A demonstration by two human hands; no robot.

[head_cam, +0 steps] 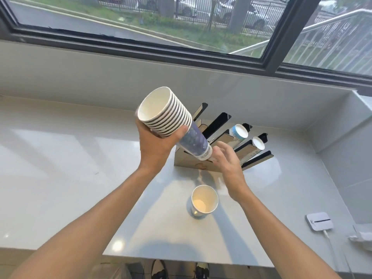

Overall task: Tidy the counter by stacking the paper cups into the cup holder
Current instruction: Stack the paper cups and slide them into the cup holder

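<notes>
- A pale, glossy table (60,178) stretches under both forearms, its near edge just below them.
- A single paper cup (204,201) stands upright on it, below and between the hands.
- A white box (319,220) with a cable lies well to the right of the right hand.
- The right hand (229,164) is spread, fingers loose, touching the bottom end of the cup stack (173,123).
- The left hand (159,141) wraps around the stack, holding it tilted in the air.
- Just beyond the hands sits the cup holder (225,141), two slots already filled.
- Farther back, a white wall and a dark-framed window (181,43).
</notes>
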